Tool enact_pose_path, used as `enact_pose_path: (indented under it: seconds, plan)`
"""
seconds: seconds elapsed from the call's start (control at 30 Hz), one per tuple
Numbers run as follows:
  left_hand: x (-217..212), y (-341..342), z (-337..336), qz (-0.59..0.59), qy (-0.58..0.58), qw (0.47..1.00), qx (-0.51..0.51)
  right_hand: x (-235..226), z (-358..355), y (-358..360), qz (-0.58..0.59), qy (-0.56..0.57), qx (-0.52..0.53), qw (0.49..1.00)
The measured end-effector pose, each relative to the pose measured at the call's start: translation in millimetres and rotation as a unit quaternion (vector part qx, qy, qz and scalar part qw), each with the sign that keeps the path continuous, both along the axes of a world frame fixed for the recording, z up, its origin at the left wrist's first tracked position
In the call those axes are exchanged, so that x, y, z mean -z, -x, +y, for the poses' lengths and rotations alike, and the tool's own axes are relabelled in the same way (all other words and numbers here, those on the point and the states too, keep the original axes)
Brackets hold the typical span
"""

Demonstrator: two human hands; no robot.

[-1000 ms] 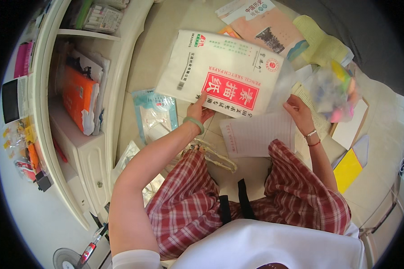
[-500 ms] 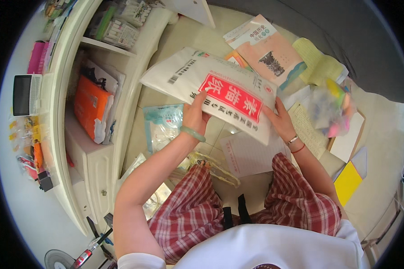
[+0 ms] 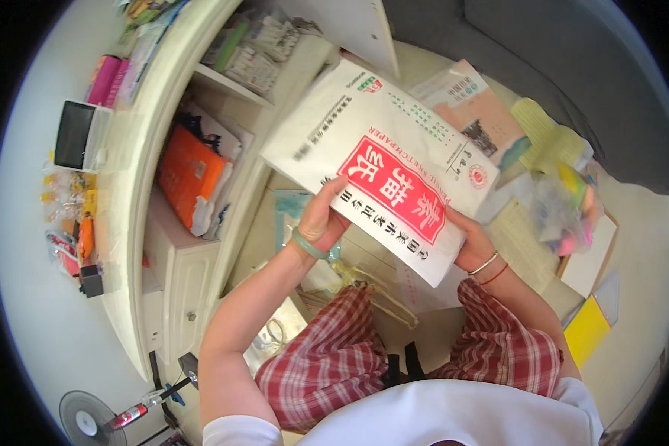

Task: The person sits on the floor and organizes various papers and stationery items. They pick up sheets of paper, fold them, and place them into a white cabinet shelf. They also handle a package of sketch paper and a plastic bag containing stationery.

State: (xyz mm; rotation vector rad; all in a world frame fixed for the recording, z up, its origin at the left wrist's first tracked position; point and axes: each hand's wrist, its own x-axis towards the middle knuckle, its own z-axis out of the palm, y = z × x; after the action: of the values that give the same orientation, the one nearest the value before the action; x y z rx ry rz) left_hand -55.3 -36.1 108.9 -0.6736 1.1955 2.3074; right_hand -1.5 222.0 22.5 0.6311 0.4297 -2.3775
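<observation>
Head view, only one to go by: a person sits over a floor [image 3: 632,230] strewn with papers, a white packet [image 3: 383,167] with a red label panel held up before the knees, between an open cabinet [image 3: 180,297] and a peach-coloured book [image 3: 472,119]. Left hand [image 3: 323,219] closed on the near edge, thumb on the printed face, fingers mostly hidden beneath. Right hand [image 3: 470,239] pinches the near right end, thumb on top. Packet slants; its far left corner overlaps the cabinet front from where I stand, touching or not I can't tell. My judgement on holding it well: keep the hands spread, fingers flat under the load, since the far side hangs unsupported and may sag. Grip firmly without creasing the wrapper; keep that corner off the cabinet, and the right side clear of the plastic bag [image 3: 565,215].
</observation>
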Motion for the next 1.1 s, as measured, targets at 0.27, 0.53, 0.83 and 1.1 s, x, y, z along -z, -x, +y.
enact_pose_path:
  seconds: [0.27,0.53,0.83,1.1]
  plan:
    - [16,16,-64,0.062,-0.043,0.995,-0.071,-49,-47,41,0.232,-0.163,0.034,0.958]
    - [34,98,-91,0.134,-0.087,0.975,-0.152,-83,-62,85,0.439,-0.413,-0.003,0.798]
    - [-23,159,-70,0.275,0.195,0.909,-0.244,-64,-83,156,0.251,-0.174,0.103,0.947]
    - [-11,172,-80,0.339,0.277,0.862,-0.256,-38,-93,189,0.287,-0.141,0.064,0.945]
